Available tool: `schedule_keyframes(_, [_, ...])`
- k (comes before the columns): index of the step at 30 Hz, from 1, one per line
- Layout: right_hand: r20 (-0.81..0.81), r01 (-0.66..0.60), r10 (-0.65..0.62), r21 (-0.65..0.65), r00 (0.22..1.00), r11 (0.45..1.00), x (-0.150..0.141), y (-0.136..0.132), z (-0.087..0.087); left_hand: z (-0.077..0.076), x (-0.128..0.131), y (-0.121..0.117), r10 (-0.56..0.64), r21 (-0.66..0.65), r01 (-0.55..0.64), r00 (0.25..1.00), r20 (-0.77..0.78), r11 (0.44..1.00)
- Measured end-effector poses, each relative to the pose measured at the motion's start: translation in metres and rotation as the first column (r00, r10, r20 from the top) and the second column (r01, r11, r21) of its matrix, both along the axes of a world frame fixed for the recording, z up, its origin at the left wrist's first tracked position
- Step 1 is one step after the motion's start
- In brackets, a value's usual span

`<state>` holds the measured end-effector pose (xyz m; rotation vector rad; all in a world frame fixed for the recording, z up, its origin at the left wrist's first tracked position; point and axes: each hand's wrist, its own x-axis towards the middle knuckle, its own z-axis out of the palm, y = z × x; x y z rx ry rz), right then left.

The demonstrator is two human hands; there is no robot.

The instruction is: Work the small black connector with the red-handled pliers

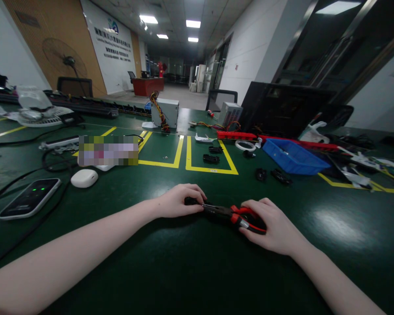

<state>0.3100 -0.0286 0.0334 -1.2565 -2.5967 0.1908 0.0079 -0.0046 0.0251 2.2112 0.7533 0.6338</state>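
Observation:
My right hand (272, 223) is wrapped round the red and black handles of a pair of needle-nose pliers (236, 215). Their dark jaws point left and reach the fingertips of my left hand (180, 200). Those fingers are curled round a small black part (191, 201), mostly hidden by the hand. The jaw tips meet or lie very close to this part; whether they grip it I cannot tell. Both hands rest low over the green tabletop (190, 271).
Small black parts (211, 158) lie inside a yellow-taped square, with more (281, 176) to its right. A blue bin (293, 156) stands at the right. Leftward are a white earbud-like case (84, 178), a phone-like device (31, 198) and black cables. Power supplies (166, 113) stand farther back.

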Motion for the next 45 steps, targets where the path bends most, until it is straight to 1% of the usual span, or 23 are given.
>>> schedule_keyframes(5, [0.033,0.012,-0.011,-0.014,0.999,1.0,0.003,-0.001,-0.001,0.0,-0.001,0.0,-0.025,0.039,0.024,1.0,0.01,0.999])
schedule_keyframes(10, [0.05,0.013,-0.013,0.015,0.999,1.0,0.001,-0.003,-0.001,-0.003,-0.001,0.002,-0.02,0.009,0.02,1.0,0.018,1.0])
schedule_keyframes(15, [0.076,0.018,-0.021,0.043,0.997,0.999,-0.005,-0.005,0.0,-0.005,0.0,0.003,-0.01,0.039,0.008,0.999,0.037,0.999])
schedule_keyframes(25, [0.053,0.012,-0.013,0.032,0.999,0.999,-0.012,-0.004,0.001,-0.004,0.0,0.002,-0.004,0.028,0.003,1.0,0.021,1.0])
schedule_keyframes(32, [0.068,0.017,-0.019,0.038,0.997,0.999,-0.01,-0.006,0.004,0.002,0.001,-0.001,-0.01,0.09,0.012,1.0,-0.017,0.996])
schedule_keyframes(40, [0.102,0.03,-0.031,0.017,0.994,0.999,-0.003,-0.005,0.005,-0.002,0.004,-0.002,0.028,0.155,-0.019,0.998,-0.057,0.988])
schedule_keyframes(42, [0.1,0.025,-0.027,0.017,0.995,1.0,-0.002,-0.004,0.005,-0.002,0.006,-0.003,0.044,0.141,-0.036,0.998,-0.055,0.989])
schedule_keyframes(45, [0.092,0.015,-0.019,0.036,0.996,0.999,0.0,-0.003,0.005,-0.002,0.007,-0.002,0.058,0.078,-0.054,0.997,-0.046,0.995])
